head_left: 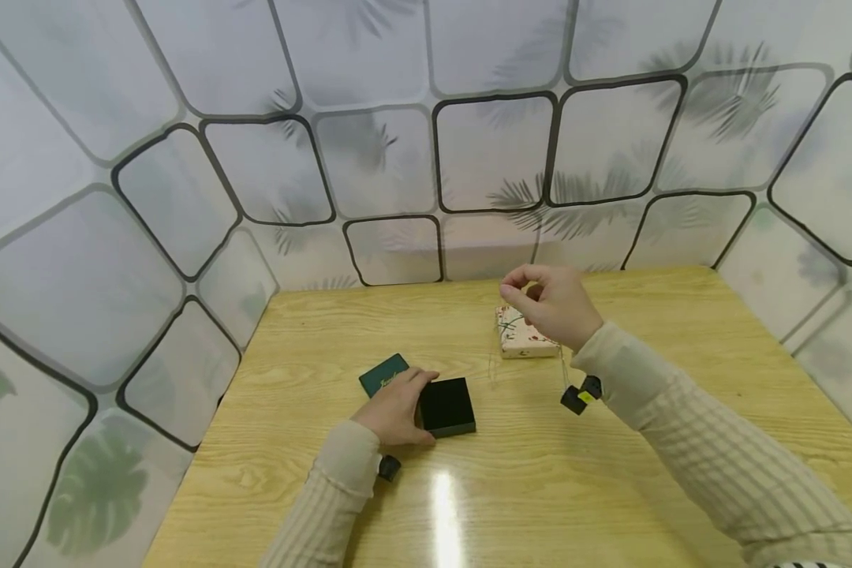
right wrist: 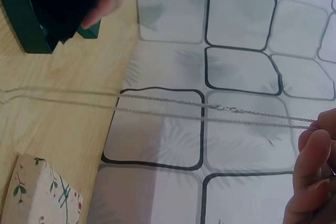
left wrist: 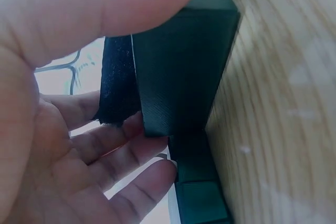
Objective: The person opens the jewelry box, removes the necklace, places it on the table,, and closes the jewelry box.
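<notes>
My left hand [head_left: 397, 406] grips a dark green jewelry box [left wrist: 181, 72], thumb on one side and fingers on the other. The box's black padded insert [left wrist: 119, 80] sticks out past its rim, tilted, near my fingers. Beside it lies the green box lid [head_left: 379, 376] with gold lettering, partly hidden behind the left hand. Raised above the table, my right hand [head_left: 557, 306] pinches a thin silver necklace [right wrist: 157, 99] between thumb and fingers. Two strands of its chain stretch away from the fingertips, with a clasp along one; its far end is out of the right wrist view.
A cream box with a floral pattern [head_left: 527, 341] rests on the wooden table [head_left: 312, 331], below and behind the right hand. Patterned wall covering [head_left: 390, 173] rises at the table's back and sides. A small black camera [head_left: 575, 398] hangs by the right wrist.
</notes>
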`<state>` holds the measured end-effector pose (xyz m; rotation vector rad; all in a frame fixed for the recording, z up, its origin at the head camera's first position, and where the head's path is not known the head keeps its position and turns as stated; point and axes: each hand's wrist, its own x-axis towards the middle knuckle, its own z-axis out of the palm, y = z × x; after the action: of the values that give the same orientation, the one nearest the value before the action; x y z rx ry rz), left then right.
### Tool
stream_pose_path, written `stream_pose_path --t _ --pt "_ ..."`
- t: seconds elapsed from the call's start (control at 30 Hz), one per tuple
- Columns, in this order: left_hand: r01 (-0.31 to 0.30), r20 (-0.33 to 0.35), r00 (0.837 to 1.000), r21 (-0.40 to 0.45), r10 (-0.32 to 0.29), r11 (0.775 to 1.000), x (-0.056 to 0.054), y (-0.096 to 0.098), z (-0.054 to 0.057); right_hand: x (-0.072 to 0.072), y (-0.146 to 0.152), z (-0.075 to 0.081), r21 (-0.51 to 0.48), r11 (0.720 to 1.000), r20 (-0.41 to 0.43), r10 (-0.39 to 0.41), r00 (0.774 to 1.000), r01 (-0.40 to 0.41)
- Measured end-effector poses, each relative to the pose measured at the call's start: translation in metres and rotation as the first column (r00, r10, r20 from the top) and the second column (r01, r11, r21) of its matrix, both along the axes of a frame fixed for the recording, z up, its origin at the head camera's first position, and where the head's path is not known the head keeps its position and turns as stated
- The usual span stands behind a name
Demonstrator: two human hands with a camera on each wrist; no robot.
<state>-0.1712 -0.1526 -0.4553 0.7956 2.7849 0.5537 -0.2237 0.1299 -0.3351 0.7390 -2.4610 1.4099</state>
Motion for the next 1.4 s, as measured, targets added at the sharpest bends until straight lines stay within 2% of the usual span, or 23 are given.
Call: stream_pose_path --t 0.17,0.5,0.67,0.9,1.07,1.4 --pt "0.012 -0.001 1.0 -0.004 -0.012 1.0 0.001 0.001 0.002 0.006 -0.004 -0.002 0.039 0.998 0.02 0.044 0.999 -0.045" --pt "0.014 -0.012 1.0 -0.008 -0.014 1.0 0.002 0.002 0.005 0.015 -0.01 -0.001 0.024 0.992 -0.02 0.128 0.992 -0.128" --pt "0.009 -0.014 1.0 -0.01 -0.009 1.0 0.002 0.001 0.004 0.014 -0.013 -0.001 0.068 0.988 -0.042 0.141 0.989 -0.138" --pt "0.006 -0.012 1.0 -0.012 -0.006 1.0 0.002 0.001 0.004 0.002 -0.015 -0.009 0.137 0.984 -0.02 0.116 0.993 -0.112" --pt "0.001 -0.016 1.0 -0.017 -0.002 1.0 0.002 0.001 0.004 -0.011 -0.017 -0.016 0.202 0.978 -0.005 0.064 0.998 -0.061" --pt "0.002 -0.026 1.0 -0.018 -0.003 1.0 0.001 0.002 0.002 -0.041 -0.02 -0.035 0.324 0.946 0.073 -0.018 0.997 -0.006"
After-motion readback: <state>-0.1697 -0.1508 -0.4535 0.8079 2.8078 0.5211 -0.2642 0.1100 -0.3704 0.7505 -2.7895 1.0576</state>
